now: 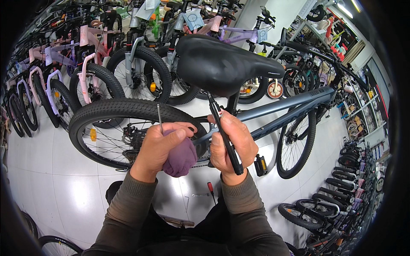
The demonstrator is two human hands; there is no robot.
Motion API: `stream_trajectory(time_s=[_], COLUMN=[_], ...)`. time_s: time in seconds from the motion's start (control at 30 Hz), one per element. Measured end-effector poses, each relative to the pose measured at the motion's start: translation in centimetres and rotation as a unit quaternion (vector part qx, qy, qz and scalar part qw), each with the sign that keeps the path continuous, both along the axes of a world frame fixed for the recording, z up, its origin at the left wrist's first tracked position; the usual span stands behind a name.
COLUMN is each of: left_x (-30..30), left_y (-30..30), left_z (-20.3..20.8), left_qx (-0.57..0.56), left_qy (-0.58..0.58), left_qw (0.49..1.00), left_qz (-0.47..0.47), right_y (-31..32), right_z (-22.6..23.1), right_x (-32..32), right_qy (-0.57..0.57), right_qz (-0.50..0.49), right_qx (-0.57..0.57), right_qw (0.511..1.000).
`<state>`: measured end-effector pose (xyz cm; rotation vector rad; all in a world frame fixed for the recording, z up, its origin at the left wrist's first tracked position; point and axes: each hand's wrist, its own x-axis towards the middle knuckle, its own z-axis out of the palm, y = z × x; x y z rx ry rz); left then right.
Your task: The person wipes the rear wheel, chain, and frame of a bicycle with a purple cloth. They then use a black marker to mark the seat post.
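My left hand (156, 147) is closed round a bunched purple cloth (180, 158). A thin metal rod (159, 115) sticks up from the same hand, and a small black piece (191, 129) shows at its fingertips; what that piece is I cannot tell. My right hand (234, 147) grips a slim black pen-like tool (226, 138), slanted with its narrow tip up by the underside of the black saddle (222, 64). Both hands are in front of a grey-blue bicycle (282, 104), near its saddle and rear wheel (79, 123). The right palm is hidden.
On the pale tiled floor (77, 187) between my legs lie a red-handled screwdriver (210, 187), a small wrench (200, 195) and a hex key (186, 204). A pedal (261, 165) juts out at the right. Rows of bicycles (136, 64) stand behind, with more bikes (316, 209) at right.
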<state>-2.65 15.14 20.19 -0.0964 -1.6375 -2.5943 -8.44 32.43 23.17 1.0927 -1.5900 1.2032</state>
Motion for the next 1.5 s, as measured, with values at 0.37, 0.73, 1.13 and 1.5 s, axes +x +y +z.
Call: stream_trajectory(time_s=[0.37,0.73,1.13,1.5], left_x=[0.01,0.05,0.03,0.04], left_y=[-0.12,-0.1,-0.1,-0.16], left_z=[0.01,0.14,0.15,-0.09], left_qx=[-0.003,-0.005,-0.006,0.0], left_qy=[0.006,-0.006,-0.007,-0.007], left_qw=[1.0,1.0,1.0,1.0], left_qz=[-0.005,-0.002,0.002,-0.002], right_y=[-0.1,-0.01,0.02,0.01], right_z=[0.08,0.03,0.12,-0.01], right_x=[0.09,0.17,0.23,0.31], right_qy=[0.0,0.003,0.009,0.004], right_qz=[-0.007,-0.016,-0.007,-0.011], right_qx=[-0.001,-0.002,0.005,0.005], right_qw=[1.0,1.0,1.0,1.0])
